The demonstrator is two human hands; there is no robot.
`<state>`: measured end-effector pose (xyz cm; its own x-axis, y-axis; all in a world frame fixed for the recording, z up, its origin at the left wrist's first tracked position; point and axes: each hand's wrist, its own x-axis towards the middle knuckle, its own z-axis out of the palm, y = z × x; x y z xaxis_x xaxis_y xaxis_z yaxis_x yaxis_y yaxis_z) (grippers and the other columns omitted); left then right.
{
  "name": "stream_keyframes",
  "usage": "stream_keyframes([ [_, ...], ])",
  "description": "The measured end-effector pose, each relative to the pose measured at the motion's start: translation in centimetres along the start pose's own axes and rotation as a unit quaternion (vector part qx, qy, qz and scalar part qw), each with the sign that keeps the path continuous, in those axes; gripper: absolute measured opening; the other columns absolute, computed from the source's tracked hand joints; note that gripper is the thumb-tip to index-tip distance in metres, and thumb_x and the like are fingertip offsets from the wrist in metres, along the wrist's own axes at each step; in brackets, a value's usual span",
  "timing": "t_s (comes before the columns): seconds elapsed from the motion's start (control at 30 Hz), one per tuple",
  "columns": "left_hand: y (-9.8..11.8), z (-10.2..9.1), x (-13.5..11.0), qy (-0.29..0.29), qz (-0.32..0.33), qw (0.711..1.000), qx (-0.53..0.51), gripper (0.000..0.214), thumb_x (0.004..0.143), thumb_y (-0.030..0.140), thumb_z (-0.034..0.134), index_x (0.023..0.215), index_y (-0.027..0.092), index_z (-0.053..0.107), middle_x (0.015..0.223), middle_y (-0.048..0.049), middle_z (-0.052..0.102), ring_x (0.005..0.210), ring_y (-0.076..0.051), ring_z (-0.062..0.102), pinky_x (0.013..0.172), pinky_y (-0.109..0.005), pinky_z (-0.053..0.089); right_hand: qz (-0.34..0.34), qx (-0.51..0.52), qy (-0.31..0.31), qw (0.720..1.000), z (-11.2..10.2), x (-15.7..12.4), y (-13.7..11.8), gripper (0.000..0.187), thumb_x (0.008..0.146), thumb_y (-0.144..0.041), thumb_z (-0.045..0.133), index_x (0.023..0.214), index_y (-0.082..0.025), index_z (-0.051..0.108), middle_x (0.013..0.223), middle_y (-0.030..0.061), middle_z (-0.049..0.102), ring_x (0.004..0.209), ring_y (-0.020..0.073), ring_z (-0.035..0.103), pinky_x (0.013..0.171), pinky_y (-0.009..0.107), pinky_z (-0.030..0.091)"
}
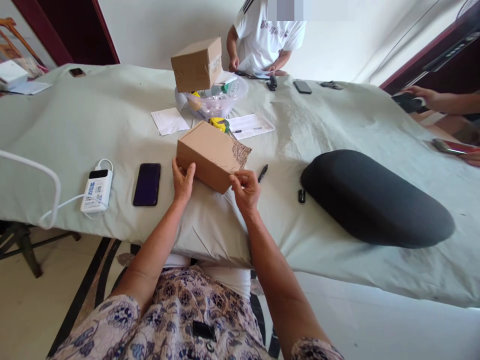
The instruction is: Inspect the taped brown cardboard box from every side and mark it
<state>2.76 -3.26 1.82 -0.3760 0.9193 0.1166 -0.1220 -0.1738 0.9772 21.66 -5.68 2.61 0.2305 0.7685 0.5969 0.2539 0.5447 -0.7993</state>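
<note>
A brown cardboard box (210, 155) sits tilted at an angle on the cloth in front of me, dark pen scribbles and a torn-looking edge at its right end. Against its left end my left hand (183, 181) presses, thumb on the near side and fingers partly hidden behind. My right hand (245, 190) is closed in a pinch at the near right corner of the box. Just right of that hand lies a black pen (263, 173), its cap (302, 195) farther right. A yellow tape measure (219, 124) rests behind the box.
A plastic basin (213, 106) with bottles stands behind, another cardboard box (197, 67) on it. A phone (146, 184) and power bank (96, 190) lie left; a large black cushion-like object (377, 197) lies right. A person (268, 40) sits opposite; another person's hands show at far right.
</note>
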Motion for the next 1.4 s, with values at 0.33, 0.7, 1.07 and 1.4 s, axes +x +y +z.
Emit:
stream_keyframes([
  [0.33, 1.1, 0.7, -0.9, -0.126, -0.027, 0.992, -0.006, 0.136, 0.059, 0.085, 0.078, 0.163, 0.032, 0.009, 0.162, -0.0169, 0.041, 0.15, -0.034, 0.046, 0.121, -0.047, 0.042, -0.043, -0.054, -0.09, 0.994, 2.7, -2.2, -1.1, 0.036, 0.095, -0.057, 0.062, 0.092, -0.021, 0.063, 0.064, -0.0031, 0.065, 0.051, 0.0088, 0.058, 0.054, 0.022, 0.049],
  [0.7, 1.3, 0.8, -0.6, -0.089, -0.012, 0.994, -0.058, 0.119, 0.058, 0.072, 0.087, 0.155, 0.032, 0.032, 0.159, -0.0149, 0.043, 0.141, -0.035, 0.053, 0.109, -0.042, 0.051, -0.014, -0.032, -0.156, 0.987, 2.9, -2.0, -1.8, 0.048, 0.093, -0.068, 0.057, 0.086, -0.022, 0.069, 0.066, 0.0007, 0.068, 0.053, 0.0104, 0.056, 0.056, 0.025, 0.048],
  [1.07, 1.2, 0.3, -0.2, -0.092, -0.013, 0.989, -0.117, 0.094, 0.066, 0.053, 0.083, 0.148, 0.033, 0.043, 0.146, -0.0095, 0.052, 0.136, -0.03, 0.056, 0.107, -0.039, 0.052, 0.037, -0.027, -0.101, 0.994, 1.2, -0.7, -0.5, 0.049, 0.085, -0.069, 0.068, 0.101, -0.024, 0.077, 0.063, -0.0012, 0.066, 0.051, 0.0112, 0.057, 0.061, 0.027, 0.054],
  [1.4, 1.4, -0.2, 0.4, -0.112, -0.017, 0.985, -0.131, 0.092, 0.061, 0.053, 0.086, 0.143, 0.032, 0.05, 0.144, -0.0094, 0.057, 0.139, -0.032, 0.053, 0.109, -0.039, 0.05, 0.054, -0.014, 0.115, 0.992, -0.9, 1.8, 0.5, 0.033, 0.083, -0.054, 0.073, 0.093, -0.023, 0.073, 0.059, -0.0074, 0.045, 0.054, 0.0083, 0.042, 0.055, 0.023, 0.04],
])
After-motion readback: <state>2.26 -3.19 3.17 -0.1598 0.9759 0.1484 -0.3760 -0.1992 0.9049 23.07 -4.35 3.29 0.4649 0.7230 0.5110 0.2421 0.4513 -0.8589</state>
